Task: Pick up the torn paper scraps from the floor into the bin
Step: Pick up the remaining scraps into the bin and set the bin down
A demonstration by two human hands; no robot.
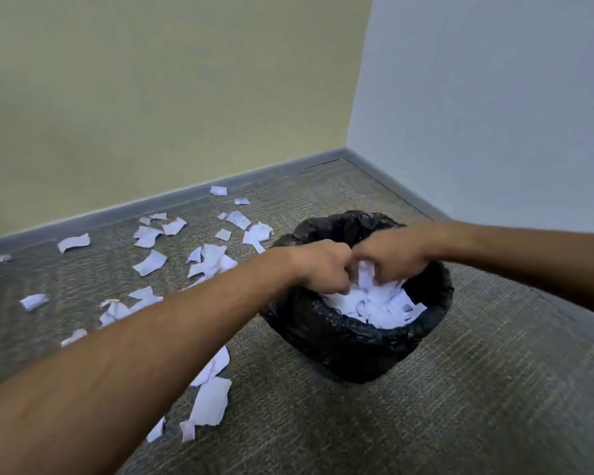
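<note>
White paper scraps (367, 279) | between both hands' fingers (336, 286) | over bin (350, 341)

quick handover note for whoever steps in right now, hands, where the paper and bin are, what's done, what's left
Left hand and right hand: both over the bin, knuckles together, curled around a bunch of paper at its mouth.
Bin: black-lined, on the carpet near the wall corner, already piled with white scraps.
Done: a good share is binned.
Left: many loose scraps on the floor to the bin's left, out to the baseboard, and some under the left forearm.
</note>
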